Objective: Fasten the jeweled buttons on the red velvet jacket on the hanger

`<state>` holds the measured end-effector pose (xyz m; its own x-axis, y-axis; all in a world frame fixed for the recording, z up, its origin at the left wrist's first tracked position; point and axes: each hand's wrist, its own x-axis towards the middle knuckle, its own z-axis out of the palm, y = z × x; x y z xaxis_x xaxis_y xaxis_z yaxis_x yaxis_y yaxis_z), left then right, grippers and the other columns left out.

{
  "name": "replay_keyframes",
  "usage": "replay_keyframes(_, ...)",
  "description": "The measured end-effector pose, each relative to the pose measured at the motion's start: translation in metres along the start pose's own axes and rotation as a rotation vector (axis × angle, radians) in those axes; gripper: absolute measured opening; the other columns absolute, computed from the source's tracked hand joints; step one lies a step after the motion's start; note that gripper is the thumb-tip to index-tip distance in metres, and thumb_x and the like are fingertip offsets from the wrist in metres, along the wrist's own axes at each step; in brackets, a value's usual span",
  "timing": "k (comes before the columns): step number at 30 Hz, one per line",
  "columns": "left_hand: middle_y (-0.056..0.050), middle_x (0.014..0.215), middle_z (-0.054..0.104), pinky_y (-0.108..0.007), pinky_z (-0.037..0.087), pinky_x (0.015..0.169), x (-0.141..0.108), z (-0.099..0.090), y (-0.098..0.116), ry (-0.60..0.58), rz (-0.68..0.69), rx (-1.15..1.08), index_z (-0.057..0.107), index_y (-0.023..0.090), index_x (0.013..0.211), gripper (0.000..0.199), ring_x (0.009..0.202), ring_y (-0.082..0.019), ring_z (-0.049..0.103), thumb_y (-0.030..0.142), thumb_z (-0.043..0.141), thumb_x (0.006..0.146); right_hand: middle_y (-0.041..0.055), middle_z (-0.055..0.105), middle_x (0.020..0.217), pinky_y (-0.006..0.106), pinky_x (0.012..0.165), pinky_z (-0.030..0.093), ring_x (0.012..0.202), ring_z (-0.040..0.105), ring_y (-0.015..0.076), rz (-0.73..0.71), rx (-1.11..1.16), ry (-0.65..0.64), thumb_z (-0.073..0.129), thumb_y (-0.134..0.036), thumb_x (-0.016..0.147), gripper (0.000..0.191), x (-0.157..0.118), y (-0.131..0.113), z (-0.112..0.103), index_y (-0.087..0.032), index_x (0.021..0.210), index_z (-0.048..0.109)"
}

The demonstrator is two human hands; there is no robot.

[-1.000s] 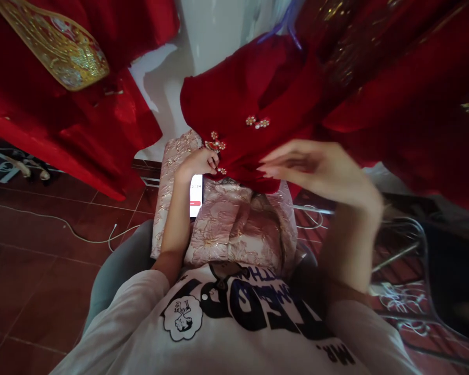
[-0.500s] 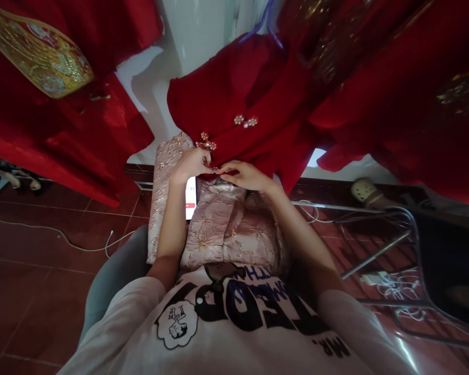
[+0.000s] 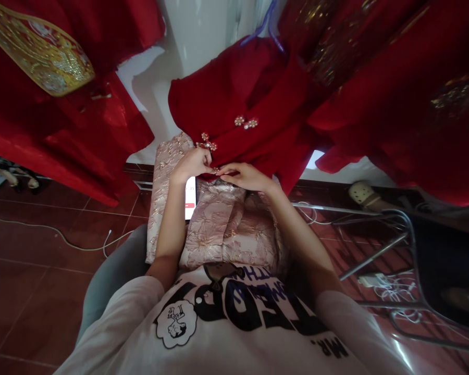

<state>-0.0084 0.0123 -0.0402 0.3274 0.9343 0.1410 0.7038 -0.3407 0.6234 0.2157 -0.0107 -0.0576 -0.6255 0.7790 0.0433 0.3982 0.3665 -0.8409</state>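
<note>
A red garment [image 3: 219,99] on a purple hanger [image 3: 260,28] drapes down toward my lap, with flower-shaped jewelled fastenings [image 3: 246,123] along its front. My left hand [image 3: 195,162] pinches a jewelled flower button on its lower edge, another fastening [image 3: 206,143] showing just above the fingers. From the right, my right hand [image 3: 244,176] closes its fingertips on the same small button, which they partly cover. Underneath lies pink brocade fabric [image 3: 211,234] across my lap. A phone [image 3: 190,200] with a lit screen rests on it, partly hidden by my left forearm.
Red garments with gold embroidery [image 3: 62,67] hang at left and right. At the right stands a dark chair [image 3: 445,260] with a metal frame, tangled white cables [image 3: 398,286] beneath it. A pale clog [image 3: 361,194] is near the wall. Another cable [image 3: 72,243] crosses the tiled floor.
Both hands keep their pinch on the button, with only very slight finger movement. The whole view has shifted slightly; the garment and phone stay in place.
</note>
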Motion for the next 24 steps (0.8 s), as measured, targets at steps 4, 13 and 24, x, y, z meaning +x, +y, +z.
replay_keyframes(4, 0.003, 0.063, 0.064, -0.024, 0.042, 0.065, 0.001, 0.001, -0.002, -0.02, -0.005, -0.082, 0.065, 0.016, 0.065, 0.022, 0.063, -0.013, 0.061, 0.007, 0.085, 0.066, 0.0104, 0.076, 0.128, 0.044, 0.112, 0.056, 0.121, 0.071, 0.0235, 0.016, 0.007, -0.006, 0.066, -0.031, 0.094, 0.025, -0.001, -0.003, 0.0, -0.019, 0.112, 0.079)
replay_keyframes(13, -0.01, 0.115, 0.077, -0.029, 0.059, 0.097, -0.001, -0.005, -0.011, 0.172, -0.132, -0.831, 0.071, 0.014, 0.108, 0.041, 0.109, -0.02, 0.074, 0.032, 0.091, 0.078, 0.0128, 0.078, 0.124, 0.042, 0.108, 0.058, 0.119, 0.072, 0.0243, 0.02, 0.069, -0.02, 0.069, -0.037, 0.094, 0.029, -0.001, -0.004, -0.001, -0.016, 0.111, 0.079)
replay_keyframes(24, -0.012, 0.119, 0.078, -0.034, 0.06, 0.102, 0.006, 0.003, -0.012, 0.203, -0.289, -1.157, 0.078, 0.016, 0.101, 0.019, 0.11, -0.023, 0.074, 0.03, 0.08, 0.088, 0.0112, 0.078, 0.124, 0.043, 0.109, 0.059, 0.115, 0.074, 0.0231, 0.009, 0.165, -0.064, 0.072, -0.042, 0.091, 0.03, -0.005, -0.005, -0.006, -0.018, 0.109, 0.076)
